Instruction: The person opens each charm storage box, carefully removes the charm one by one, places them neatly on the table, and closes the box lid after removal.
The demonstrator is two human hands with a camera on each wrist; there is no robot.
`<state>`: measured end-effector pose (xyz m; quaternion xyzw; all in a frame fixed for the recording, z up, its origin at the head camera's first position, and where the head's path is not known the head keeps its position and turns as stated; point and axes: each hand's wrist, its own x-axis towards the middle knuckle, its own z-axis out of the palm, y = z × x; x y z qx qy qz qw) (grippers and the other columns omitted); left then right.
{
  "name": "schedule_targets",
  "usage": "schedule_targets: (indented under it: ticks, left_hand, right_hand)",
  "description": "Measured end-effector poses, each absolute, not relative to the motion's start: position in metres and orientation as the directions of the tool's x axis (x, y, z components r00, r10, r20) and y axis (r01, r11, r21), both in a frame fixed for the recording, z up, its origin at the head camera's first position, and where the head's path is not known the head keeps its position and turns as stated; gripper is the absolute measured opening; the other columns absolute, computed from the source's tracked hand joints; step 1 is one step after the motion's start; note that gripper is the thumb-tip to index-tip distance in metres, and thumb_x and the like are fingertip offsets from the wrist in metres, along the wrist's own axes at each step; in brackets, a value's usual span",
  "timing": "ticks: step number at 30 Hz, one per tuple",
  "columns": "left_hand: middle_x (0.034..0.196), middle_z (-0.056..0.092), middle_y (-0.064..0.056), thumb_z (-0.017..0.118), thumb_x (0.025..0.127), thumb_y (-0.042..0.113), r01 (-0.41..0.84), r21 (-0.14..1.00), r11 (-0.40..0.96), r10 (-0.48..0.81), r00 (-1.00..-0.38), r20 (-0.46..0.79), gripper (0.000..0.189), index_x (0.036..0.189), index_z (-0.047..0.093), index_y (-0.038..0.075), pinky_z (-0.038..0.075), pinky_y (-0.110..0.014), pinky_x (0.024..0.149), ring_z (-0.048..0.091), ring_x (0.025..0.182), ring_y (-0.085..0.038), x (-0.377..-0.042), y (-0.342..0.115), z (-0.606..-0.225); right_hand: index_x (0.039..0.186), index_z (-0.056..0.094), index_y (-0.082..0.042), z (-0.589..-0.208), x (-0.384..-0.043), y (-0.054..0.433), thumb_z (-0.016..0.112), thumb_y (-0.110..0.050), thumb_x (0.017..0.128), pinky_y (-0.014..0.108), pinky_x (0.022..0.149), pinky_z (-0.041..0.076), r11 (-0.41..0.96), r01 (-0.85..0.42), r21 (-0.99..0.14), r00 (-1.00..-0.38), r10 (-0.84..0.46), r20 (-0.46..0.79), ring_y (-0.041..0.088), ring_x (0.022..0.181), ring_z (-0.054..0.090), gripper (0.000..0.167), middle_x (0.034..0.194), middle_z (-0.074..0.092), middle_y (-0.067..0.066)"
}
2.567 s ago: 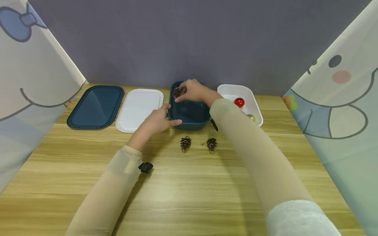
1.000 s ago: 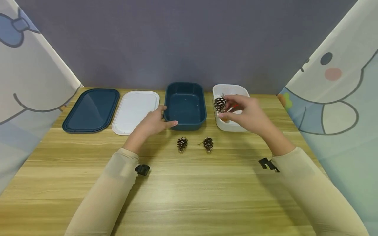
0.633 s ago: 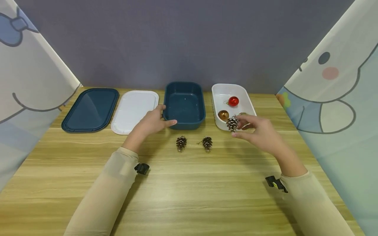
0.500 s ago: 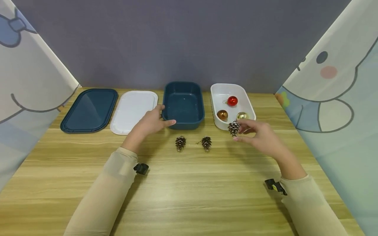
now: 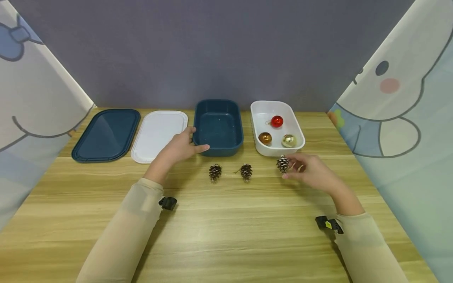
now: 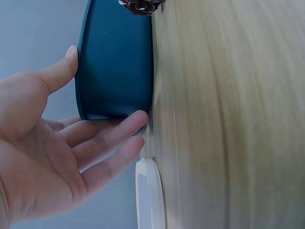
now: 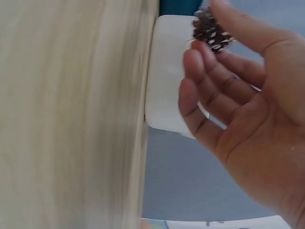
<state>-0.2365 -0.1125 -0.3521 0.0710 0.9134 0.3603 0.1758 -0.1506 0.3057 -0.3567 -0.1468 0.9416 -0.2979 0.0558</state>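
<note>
A brown pine cone with white-tipped scales (image 5: 282,164) is pinched between the thumb and fingers of my right hand (image 5: 311,171), in front of the white box (image 5: 264,151). In the right wrist view the same cone sits at the fingertips. My left hand (image 5: 178,148) touches the near left corner of the dark blue box (image 5: 221,151); in the left wrist view its thumb lies at the rim and its loosely extended fingers at the side. Two more pine cones, a left one (image 5: 215,173) and a right one (image 5: 245,172), lie on the table before the blue box.
The white box holds a red bauble (image 5: 277,121), a bronze bauble (image 5: 265,138) and a pale gold bauble (image 5: 289,140). Left of the blue box lie a white lid (image 5: 160,135) and a dark blue lid (image 5: 107,135). A grey wall (image 5: 212,51) stands behind the table.
My right hand carried the pine cone out of the blue box, over the white box, then down toward the table in front of it. The left hand stayed at the blue box's corner.
</note>
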Motion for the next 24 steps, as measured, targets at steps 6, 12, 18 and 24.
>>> schedule_targets:
  ticks: [6,12,18,24]
  left_hand:
    - [0.165,0.043,-0.03,0.072,0.101,0.048,-0.001,0.675,0.738,0.254,-0.926,-0.279,0.099,0.171,0.015,0.006,0.041,-0.06,0.123,0.045,0.153,-0.043,-0.237,-0.113,-0.352]
    - [0.165,0.042,-0.03,0.072,0.101,0.049,0.004,0.676,0.737,0.26,-0.925,-0.278,0.099,0.171,0.015,0.006,0.04,-0.06,0.124,0.044,0.154,-0.043,-0.239,-0.112,-0.352]
    - [0.166,0.041,-0.03,0.072,0.101,0.049,0.004,0.682,0.731,0.267,-0.922,-0.281,0.1,0.171,0.014,0.006,0.04,-0.059,0.124,0.043,0.155,-0.043,-0.239,-0.111,-0.352]
    - [0.166,0.041,-0.029,0.071,0.102,0.047,-0.001,0.68,0.733,0.264,-0.921,-0.286,0.099,0.171,0.013,0.007,0.041,-0.059,0.123,0.043,0.154,-0.043,-0.238,-0.112,-0.351]
  right_hand:
    - [0.132,0.069,-0.001,-0.363,-0.151,0.312,0.09,-0.027,0.088,0.024,0.074,0.056,0.791,-0.239,-0.563,-0.948,-0.316,-0.043,0.017,0.087,0.066,0.055,0.101,0.074,0.008]
    - [0.132,0.07,-0.005,-0.367,-0.15,0.316,0.092,-0.03,0.085,0.024,0.074,0.056,0.799,-0.204,-0.565,-0.946,-0.309,-0.095,0.015,0.085,0.065,0.058,0.098,0.074,0.003]
    - [0.134,0.067,-0.001,-0.368,-0.149,0.314,0.091,-0.03,0.086,0.023,0.072,0.054,0.788,-0.191,-0.586,-0.93,-0.336,-0.15,0.012,0.083,0.064,0.061,0.097,0.073,0.004]
    - [0.136,0.065,-0.001,-0.367,-0.148,0.311,0.09,-0.031,0.088,0.023,0.071,0.053,0.793,-0.176,-0.583,-0.927,-0.333,-0.174,0.013,0.084,0.063,0.063,0.098,0.072,0.003]
